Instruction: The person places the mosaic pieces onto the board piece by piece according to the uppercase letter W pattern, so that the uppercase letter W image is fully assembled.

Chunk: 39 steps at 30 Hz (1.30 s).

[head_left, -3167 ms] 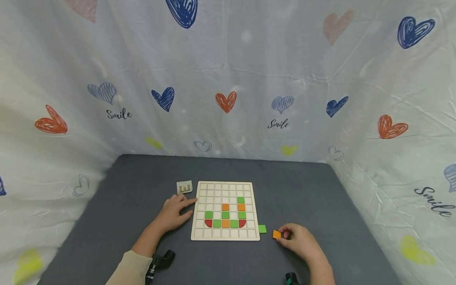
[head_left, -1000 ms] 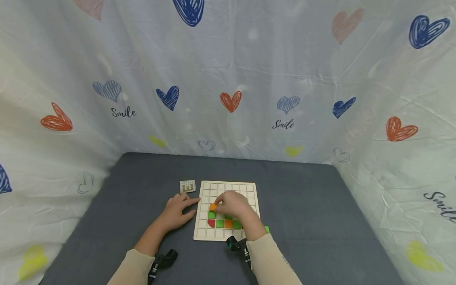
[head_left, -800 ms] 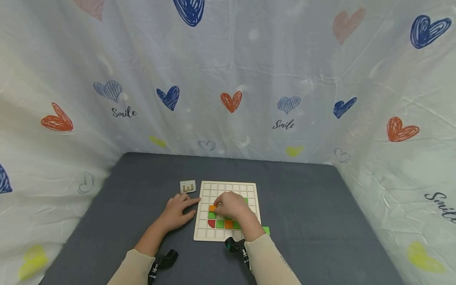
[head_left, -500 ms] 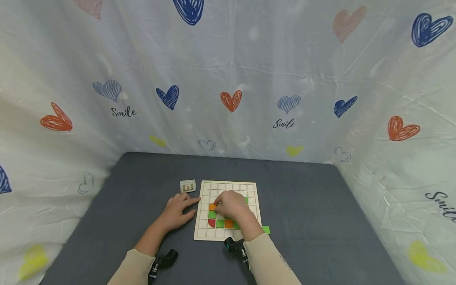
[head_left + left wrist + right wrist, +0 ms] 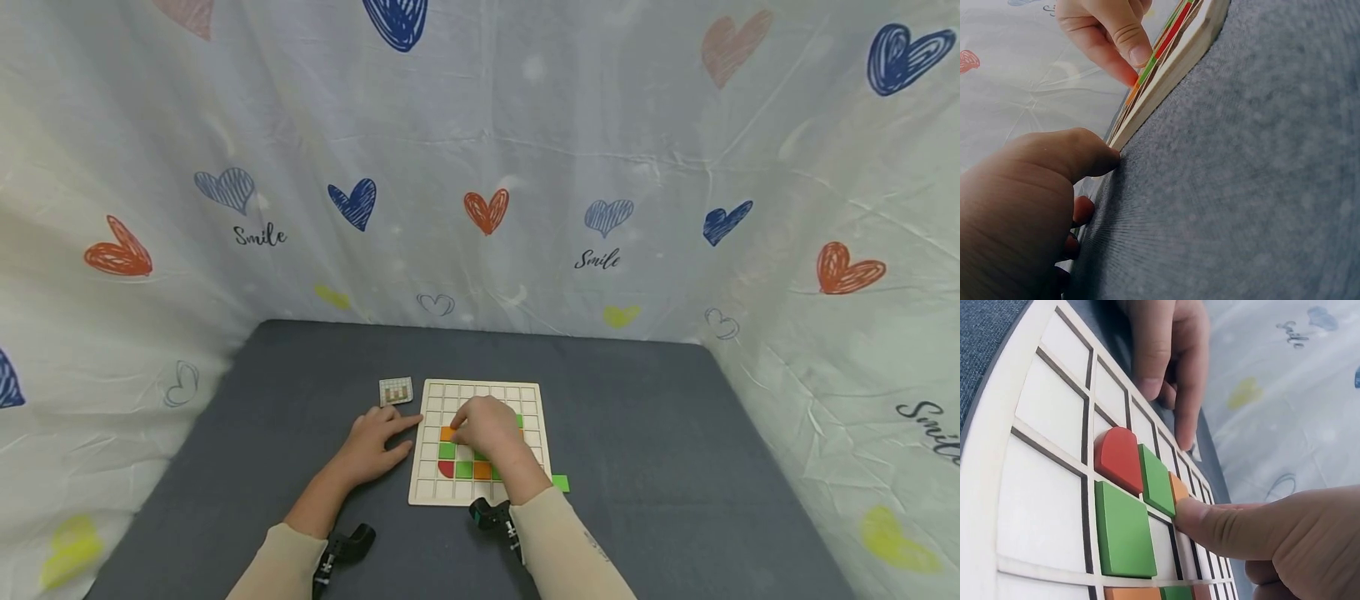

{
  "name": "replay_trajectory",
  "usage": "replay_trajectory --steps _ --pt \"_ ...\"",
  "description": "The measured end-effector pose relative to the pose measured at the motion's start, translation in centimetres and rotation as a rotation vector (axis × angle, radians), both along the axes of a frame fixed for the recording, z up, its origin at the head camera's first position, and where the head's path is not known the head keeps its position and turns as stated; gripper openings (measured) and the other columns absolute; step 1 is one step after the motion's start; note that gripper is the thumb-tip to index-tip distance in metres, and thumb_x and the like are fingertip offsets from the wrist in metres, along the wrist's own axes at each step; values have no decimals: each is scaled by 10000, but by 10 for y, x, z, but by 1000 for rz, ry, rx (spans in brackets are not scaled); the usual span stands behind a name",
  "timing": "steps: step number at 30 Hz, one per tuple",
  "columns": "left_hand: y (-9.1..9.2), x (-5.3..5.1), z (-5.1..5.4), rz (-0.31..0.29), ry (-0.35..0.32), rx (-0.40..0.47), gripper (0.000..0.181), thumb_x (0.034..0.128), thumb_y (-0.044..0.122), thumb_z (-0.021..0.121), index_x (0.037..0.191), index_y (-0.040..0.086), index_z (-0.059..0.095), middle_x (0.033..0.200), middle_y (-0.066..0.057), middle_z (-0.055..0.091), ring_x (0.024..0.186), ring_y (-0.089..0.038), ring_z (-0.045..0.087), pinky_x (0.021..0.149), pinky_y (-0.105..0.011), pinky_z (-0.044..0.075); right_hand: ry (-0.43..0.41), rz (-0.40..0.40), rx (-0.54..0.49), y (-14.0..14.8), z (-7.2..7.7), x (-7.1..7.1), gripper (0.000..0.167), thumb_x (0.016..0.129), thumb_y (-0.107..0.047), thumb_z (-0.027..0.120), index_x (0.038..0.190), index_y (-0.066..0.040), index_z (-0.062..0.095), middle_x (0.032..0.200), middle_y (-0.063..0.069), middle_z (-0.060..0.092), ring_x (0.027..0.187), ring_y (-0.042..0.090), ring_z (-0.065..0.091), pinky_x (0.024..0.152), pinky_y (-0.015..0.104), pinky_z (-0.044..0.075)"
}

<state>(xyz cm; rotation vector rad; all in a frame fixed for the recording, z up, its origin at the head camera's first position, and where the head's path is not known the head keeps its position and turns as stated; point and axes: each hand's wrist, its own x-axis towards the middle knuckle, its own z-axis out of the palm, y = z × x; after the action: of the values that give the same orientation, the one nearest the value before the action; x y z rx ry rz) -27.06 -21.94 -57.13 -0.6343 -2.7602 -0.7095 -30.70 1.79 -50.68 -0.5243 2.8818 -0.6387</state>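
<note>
A wooden grid board [image 5: 429,489] lies on the table with orange, green and red tiles set in it. My right hand [image 5: 489,427] is over its middle, thumb and finger pinching an orange square tile [image 5: 446,433] at a cell directly above a green tile [image 5: 447,451]. In the right wrist view, the thumb meets the edge of the orange tile [image 5: 1178,487], beside a green tile [image 5: 1156,478] and a rounded red tile [image 5: 1118,457]. My left hand [image 5: 369,446] rests on the table, its extended index finger touching the board's left edge. The right hand hides several tiles.
A small patterned card [image 5: 395,391] lies beyond the left hand, beside the board. A loose green tile [image 5: 560,483] sits against the board's right edge. Dark cloth covers the table [image 5: 645,433]; a heart-print curtain [image 5: 540,250] hangs behind.
Since the oldest frame, my right hand has carried the orange tile from right of the board onto it, above the left green tile. Lately it barely moves. The left hand stays put.
</note>
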Motion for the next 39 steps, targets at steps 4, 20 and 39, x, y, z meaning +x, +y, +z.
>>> replay_trajectory --steps 4,20,39 --pt "1 0 1 -5 -17 -6 434 959 224 736 1389 194 684 949 82 464 776 -93 283 724 -366 256 -8 3 -4 4 -1 2 136 853 -315 854 973 -251 851 1017 -77 763 815 123 669 644 282 507" --pt "1 -1 0 -16 36 4 431 944 205 751 1371 177 697 935 76 471 764 -88 269 714 -356 249 -32 -11 -223 63 5 28 330 926 -334 778 1223 -189 785 573 -58 483 484 96 368 470 284 312" --pt "0 0 -1 -18 23 -3 437 949 203 743 1381 166 688 929 62 459 765 -109 265 718 -367 237 -221 -144 -338 164 0 57 277 880 -131 816 1149 -80 773 667 8 487 561 146 373 557 298 328"
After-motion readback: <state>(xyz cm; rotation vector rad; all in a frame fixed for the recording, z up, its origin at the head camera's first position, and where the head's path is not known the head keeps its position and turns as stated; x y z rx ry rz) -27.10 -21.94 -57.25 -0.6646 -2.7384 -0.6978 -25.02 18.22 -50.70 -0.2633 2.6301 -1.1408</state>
